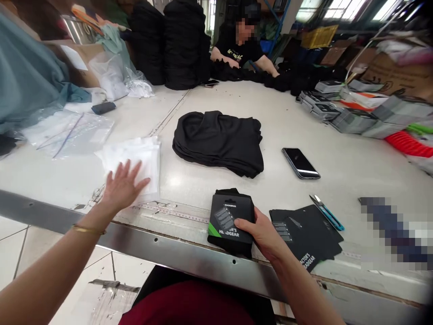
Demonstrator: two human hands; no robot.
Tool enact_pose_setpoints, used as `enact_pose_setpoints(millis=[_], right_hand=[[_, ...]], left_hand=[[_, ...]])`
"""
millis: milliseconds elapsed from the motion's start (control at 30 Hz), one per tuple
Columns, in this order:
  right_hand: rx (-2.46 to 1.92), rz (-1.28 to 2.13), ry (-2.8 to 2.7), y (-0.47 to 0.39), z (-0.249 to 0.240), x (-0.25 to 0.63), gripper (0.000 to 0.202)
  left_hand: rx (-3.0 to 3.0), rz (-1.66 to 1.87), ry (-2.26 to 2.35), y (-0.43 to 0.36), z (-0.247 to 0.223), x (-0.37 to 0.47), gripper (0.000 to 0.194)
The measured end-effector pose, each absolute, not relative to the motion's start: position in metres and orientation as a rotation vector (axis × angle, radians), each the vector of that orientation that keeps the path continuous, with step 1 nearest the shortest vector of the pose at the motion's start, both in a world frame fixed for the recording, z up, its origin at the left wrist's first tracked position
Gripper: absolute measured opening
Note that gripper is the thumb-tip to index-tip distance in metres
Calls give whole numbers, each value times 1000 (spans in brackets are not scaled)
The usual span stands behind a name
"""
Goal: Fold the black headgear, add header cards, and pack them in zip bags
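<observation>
Here's the broad white table (291, 122), and across its middle lies the stack of folded black fabric (219, 140), rounded at the left, layered edges at the right. Near left, the pile of white plastic bags (150, 155), and over it the left hand (123, 183), fingers spread, holding nothing; whether it presses or just hovers, I cannot tell. A light, flat touch looks best there, letting one bag part from the rest. Over to the near right, black printed cards (316, 225) lie fanned out beneath the wrist. And at the near edge, between bags and cards, the carded black headgear (232, 214)! The right hand (260, 228) grips its right side, thumb across the front. Good hold, I'd say: keep the card square, the cloth tucked behind, the thumb gentle against creasing. Farther right, a smartphone (301, 162); touching the cards, small blue-handled snips (328, 213), points best kept off plastic.
</observation>
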State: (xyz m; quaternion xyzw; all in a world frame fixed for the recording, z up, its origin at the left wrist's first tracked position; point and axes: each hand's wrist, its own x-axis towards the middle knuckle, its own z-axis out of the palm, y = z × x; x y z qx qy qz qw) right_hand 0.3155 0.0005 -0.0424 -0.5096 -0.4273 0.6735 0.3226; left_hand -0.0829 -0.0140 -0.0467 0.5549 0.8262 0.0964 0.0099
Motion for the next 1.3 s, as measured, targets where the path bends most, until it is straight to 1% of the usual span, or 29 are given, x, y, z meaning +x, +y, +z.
enact_pose_setpoints(millis=[67, 133, 200, 267, 300, 333, 400, 500, 600, 700, 800, 900, 1000, 1100, 1167, 1200, 1300], right_hand=[[-1373, 1701, -1150, -2, -44, 308, 52], [-1444, 1577, -1228, -5, -45, 305, 58], [-1526, 1392, -1349, -8, -46, 305, 69], [-1607, 1220, -1442, -11, -49, 308, 76], [-1639, 1162, -1471, -11, -50, 310, 75], [-1663, 1117, -1490, -12, -52, 311, 73], [-1674, 1039, -1519, -13, -55, 314, 66], [-1644, 937, -1509, -18, -55, 317, 58], [-1571, 989, -1379, -24, -50, 316, 54], [-1399, 1237, -1138, -27, -43, 320, 59], [-1282, 1437, -954, -24, -38, 342, 64], [-1352, 1407, -876, -18, -35, 382, 66], [-1511, 1305, -890, -15, -36, 419, 69], [-1649, 1187, -1056, -14, -41, 436, 68], [-1794, 1010, -1270, -14, -46, 437, 64], [-1875, 859, -1404, -13, -48, 436, 61], [-1980, 259, -1733, -15, -51, 428, 52]], left_hand=[[1821, 178, 2492, -10, -64, -76, 61], [1796, 200, 2524, -7, -71, -65, 59], [1832, 316, 2541, -10, -66, -42, 58], [1873, 530, 2402, -18, -57, -4, 53], [1856, 666, 2223, -23, -52, 19, 49], [1766, 726, 2041, -28, -47, 43, 44], [1606, 731, 1718, -36, -42, 87, 39], [1525, 766, 1655, -40, -39, 130, 32], [1582, 792, 1732, -41, -36, 146, 28], [1646, 774, 1699, -42, -30, 150, 29], [1771, 787, 1658, -43, -29, 152, 31], [1870, 811, 1706, -42, -36, 152, 39], [1786, 770, 1772, -40, -47, 147, 61], [1612, 655, 1748, -37, -49, 143, 82], [1557, 587, 1739, -34, -44, 143, 92], [1551, 568, 1739, -33, -41, 144, 94], [1580, 588, 1718, -32, -35, 148, 93]])
